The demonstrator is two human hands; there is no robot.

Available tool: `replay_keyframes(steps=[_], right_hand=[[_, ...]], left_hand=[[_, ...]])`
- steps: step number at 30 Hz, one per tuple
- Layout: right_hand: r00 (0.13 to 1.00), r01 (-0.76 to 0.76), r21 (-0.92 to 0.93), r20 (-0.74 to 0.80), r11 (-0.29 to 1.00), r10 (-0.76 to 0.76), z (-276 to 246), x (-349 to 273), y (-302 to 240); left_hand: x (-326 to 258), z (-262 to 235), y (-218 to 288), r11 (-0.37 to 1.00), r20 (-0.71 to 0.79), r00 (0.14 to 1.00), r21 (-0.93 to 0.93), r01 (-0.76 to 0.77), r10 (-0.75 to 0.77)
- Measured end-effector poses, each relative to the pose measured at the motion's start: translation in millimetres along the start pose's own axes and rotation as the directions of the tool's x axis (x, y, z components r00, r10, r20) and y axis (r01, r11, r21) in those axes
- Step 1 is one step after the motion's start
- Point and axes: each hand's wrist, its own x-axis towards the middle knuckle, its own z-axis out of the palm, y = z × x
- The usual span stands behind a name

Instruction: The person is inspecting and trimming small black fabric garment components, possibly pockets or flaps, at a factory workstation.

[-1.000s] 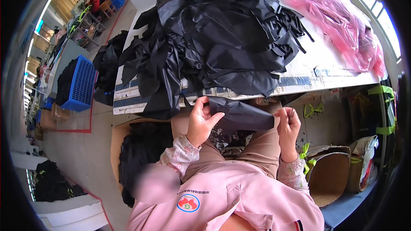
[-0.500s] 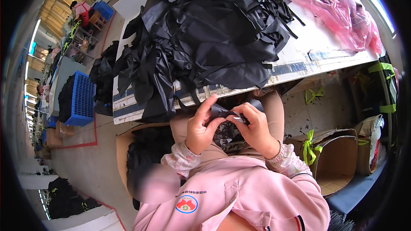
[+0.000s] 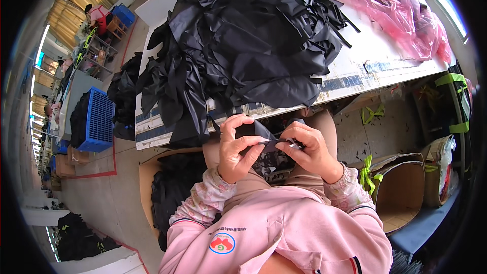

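Note:
Over my lap, a narrow black fabric piece (image 3: 270, 145) is stretched between my two hands. My left hand (image 3: 237, 148) pinches its left end between thumb and finger, the other fingers curled above. At the other end, my right hand (image 3: 312, 151) is closed with thumb and forefinger on the fabric. A small dark bit with a pale glint shows among the right fingers, too small to name. More of the same black cloth loops up behind the fingertips. In front of me, a large heap of black fabric pieces (image 3: 253, 45) covers much of the white table (image 3: 350, 63).
Pink plastic sheeting (image 3: 401, 20) lies at the table's far right. A cardboard box of black cloth (image 3: 175, 187) stands at my left, an open cardboard box (image 3: 401, 187) at my right. Further left are a blue crate (image 3: 99, 122) and a distant person (image 3: 98, 16).
My hands have drawn slightly apart, and the black piece between them now lies flatter and straighter. The left forearm has shifted, and its sleeve shows more fully.

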Motion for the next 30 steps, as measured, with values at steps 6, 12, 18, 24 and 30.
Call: replay_keyframes(steps=[6,12,18,24,30], right_hand=[[0.998,-0.010,0.076,0.066,0.997,0.005,2,-3,-1],[0.996,-0.015,0.102,0.091,0.995,0.005,2,-4,-7],[0.993,-0.107,0.157,0.060,0.982,0.098,4,-6,-11],[0.967,-0.253,0.150,0.060,0.956,0.247,6,-9,-14],[0.939,-0.335,0.180,-0.017,0.925,0.343,14,-11,-14]], left_hand=[[4,3,0,0.939,0.024,0.997,-0.337,0.074,-0.070],[-1,2,-10,0.625,0.353,0.922,-0.686,0.372,-0.161],[-17,21,-5,0.043,0.544,0.737,-0.793,0.608,-0.402],[-25,18,2,0.224,0.399,0.817,-0.826,0.518,-0.417],[-24,10,14,0.515,0.361,0.864,-0.696,0.500,-0.351]])
